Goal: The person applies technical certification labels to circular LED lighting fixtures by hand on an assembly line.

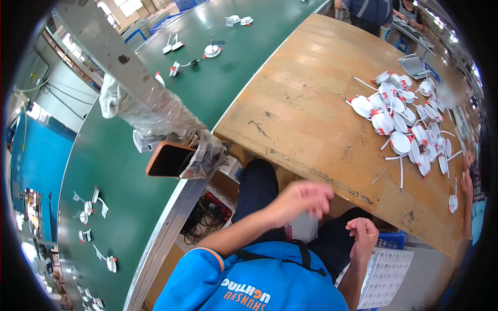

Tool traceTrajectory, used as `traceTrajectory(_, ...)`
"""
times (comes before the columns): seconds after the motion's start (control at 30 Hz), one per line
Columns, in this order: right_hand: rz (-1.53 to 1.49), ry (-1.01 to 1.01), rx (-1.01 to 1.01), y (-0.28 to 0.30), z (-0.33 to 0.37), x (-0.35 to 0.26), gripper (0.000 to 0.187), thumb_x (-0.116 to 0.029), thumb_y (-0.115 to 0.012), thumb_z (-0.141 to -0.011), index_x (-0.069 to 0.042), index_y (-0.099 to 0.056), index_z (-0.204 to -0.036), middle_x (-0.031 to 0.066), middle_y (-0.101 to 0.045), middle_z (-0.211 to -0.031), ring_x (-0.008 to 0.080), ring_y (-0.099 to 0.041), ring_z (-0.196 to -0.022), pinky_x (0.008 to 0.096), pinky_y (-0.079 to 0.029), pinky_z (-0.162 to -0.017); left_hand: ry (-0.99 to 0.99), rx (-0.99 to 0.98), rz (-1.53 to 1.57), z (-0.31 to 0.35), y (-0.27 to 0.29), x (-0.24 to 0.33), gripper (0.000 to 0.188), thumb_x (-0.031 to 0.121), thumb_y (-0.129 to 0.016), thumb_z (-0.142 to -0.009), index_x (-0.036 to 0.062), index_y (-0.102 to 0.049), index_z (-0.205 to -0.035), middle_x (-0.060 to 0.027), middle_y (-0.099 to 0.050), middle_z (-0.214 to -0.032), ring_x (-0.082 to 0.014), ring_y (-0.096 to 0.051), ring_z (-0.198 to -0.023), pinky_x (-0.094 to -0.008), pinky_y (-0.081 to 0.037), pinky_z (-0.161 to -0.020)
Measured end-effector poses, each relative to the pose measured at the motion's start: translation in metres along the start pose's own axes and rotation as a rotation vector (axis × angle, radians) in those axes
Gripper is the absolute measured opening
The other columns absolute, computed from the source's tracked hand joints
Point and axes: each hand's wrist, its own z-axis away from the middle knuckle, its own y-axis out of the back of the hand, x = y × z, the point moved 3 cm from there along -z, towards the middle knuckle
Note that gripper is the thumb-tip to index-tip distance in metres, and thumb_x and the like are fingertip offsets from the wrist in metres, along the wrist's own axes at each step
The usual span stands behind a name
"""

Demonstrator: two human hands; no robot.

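Observation:
My left hand [305,200] hangs over my lap just before the table's near edge, its fingers partly bent and smeared by motion. I see nothing sticking out of it. To its right, my right hand [363,231] is above my right thigh with its fingers curled closed; whatever is inside them, if anything, is hidden. Neither hand touches the table. A pile of round white lamp fittings [399,142] with red clips and white cables lies on the right part of the wooden table [295,98].
Left of me runs a green conveyor belt [135,166] carrying scattered lamp fittings [211,51]. A phone [172,159] is fixed to a plastic-wrapped post [111,57]. Below the table stand a blue crate [390,240] and a white dimpled tray [386,274]. Another person's arm [467,186] is at the far right.

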Motion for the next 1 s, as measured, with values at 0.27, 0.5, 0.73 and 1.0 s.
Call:
traceTrajectory(0.27,0.249,-0.261,-0.333,0.004,0.007,0.071,0.019,-0.017,-0.053,-0.081,-0.001,-0.061,-0.080,0.0041,-0.062,-0.074,0.0089,-0.057,-0.069,0.0202,-0.041,-0.058,0.281,0.288,-0.400,0.036,0.077,-0.129,0.026,0.010,-0.050,-0.084,-0.0012,-0.050,-0.108,-0.0071,-0.060,-0.090,-0.0125,-0.058,-0.079,-0.0232,-0.046,-0.067)
traceTrajectory(0.5,0.255,-0.390,-0.354,0.006,0.025,0.115,0.016,-0.016,-0.054,-0.083,-0.002,-0.060,-0.080,0.0045,-0.063,-0.078,0.0093,-0.057,-0.070,0.0214,-0.041,-0.061,0.319,0.217,-1.227,-0.014,0.098,-0.182,0.036,0.020,-0.055,-0.079,-0.0083,-0.052,-0.101,-0.0189,-0.060,-0.092,-0.0329,-0.059,-0.083,-0.0347,-0.047,-0.074)
traceTrajectory(0.73,0.278,-0.348,-0.293,0.019,0.032,0.123,0.017,-0.017,-0.054,-0.083,-0.002,-0.060,-0.079,0.0036,-0.062,-0.075,0.0082,-0.056,-0.069,0.0203,-0.041,-0.059,0.612,0.213,-1.300,-0.046,0.108,-0.214,0.034,0.020,-0.054,-0.072,-0.0082,-0.058,-0.092,-0.0254,-0.059,-0.092,-0.0374,-0.056,-0.093,-0.0387,-0.045,-0.080)
traceTrajectory(1.0,0.251,-0.287,-0.271,0.007,0.033,0.128,0.011,-0.010,-0.058,-0.080,0.001,-0.062,-0.079,0.0022,-0.060,-0.071,0.0051,-0.052,-0.064,0.0187,-0.038,-0.053,0.178,0.775,-0.405,-0.036,0.100,-0.237,0.014,-0.001,-0.066,-0.067,-0.0025,-0.063,-0.081,-0.0057,-0.063,-0.070,-0.0088,-0.057,-0.060,-0.0213,-0.045,-0.056)
